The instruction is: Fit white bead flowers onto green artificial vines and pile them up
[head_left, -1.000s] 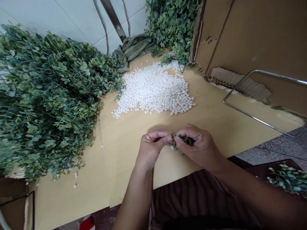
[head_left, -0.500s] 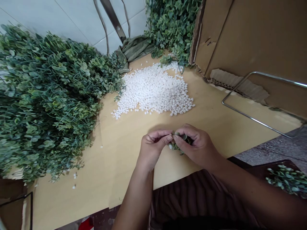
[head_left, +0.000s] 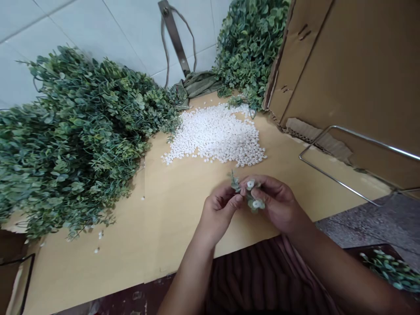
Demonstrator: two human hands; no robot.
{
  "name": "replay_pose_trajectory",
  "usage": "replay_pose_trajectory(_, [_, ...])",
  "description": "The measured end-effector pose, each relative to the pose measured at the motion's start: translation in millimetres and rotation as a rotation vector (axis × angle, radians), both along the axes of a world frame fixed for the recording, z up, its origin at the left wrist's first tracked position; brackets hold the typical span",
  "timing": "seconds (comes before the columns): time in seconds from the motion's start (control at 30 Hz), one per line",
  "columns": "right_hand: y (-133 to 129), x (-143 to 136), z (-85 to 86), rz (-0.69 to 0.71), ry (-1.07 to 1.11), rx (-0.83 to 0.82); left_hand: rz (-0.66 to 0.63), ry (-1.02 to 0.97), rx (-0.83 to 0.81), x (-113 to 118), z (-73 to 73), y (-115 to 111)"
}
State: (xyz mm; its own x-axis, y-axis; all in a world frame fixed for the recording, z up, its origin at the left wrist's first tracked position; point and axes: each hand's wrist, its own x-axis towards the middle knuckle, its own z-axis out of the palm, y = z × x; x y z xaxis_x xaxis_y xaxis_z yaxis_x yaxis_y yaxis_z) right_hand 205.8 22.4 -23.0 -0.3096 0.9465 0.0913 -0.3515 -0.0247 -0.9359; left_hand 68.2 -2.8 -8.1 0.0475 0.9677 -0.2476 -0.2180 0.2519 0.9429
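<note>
Between my two hands is a small artificial leaf sprig (head_left: pixel 235 183) with green leaves and a couple of white, flower-like pieces (head_left: pixel 258 204) on it. My left hand (head_left: pixel 218 210) pinches it from the left with thumb and fingers. From the right, my right hand (head_left: pixel 278 199) is closed on the same sprig, and its fingers hide part of the stem. Both hands hover just over the tabletop (head_left: pixel 177 205) near its front edge. Beyond them lies a wide pile of small white pieces (head_left: pixel 219 135).
A big heap of artificial greenery (head_left: pixel 88 140) covers the left of the table. More greenery (head_left: pixel 252 48) stands at the back beside a large cardboard box (head_left: pixel 354 65). A bent metal wire frame (head_left: pixel 341 181) juts over the right edge. Leafy sprigs (head_left: pixel 390 269) lie low at right.
The sprig has been turned so its white pieces now face up, and one leafy tip sticks out beyond my left fingers. My hands have parted slightly. The whole view has shifted.
</note>
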Motion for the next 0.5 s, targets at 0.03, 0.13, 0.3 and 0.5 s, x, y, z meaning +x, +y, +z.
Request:
replay_pose_trajectory(0.03, [-1,3,2.7,0.059,-0.022,0.064,0.005,-0.025,0.013,1,0.0,1])
replay_pose_trajectory(0.13, [1,13,13.2,0.209,-0.033,0.234,0.042,-0.079,0.007,0,0.2,2])
replay_pose_trajectory(0.3, [10,12,21.6,0.020,-0.093,0.104,0.028,-0.090,-0.090,-1,1.5,-2])
replay_pose_trajectory(0.5, [4,-10,11.3,0.010,-0.270,-0.046,-0.078,-0.081,-0.085,7,1.2,-3])
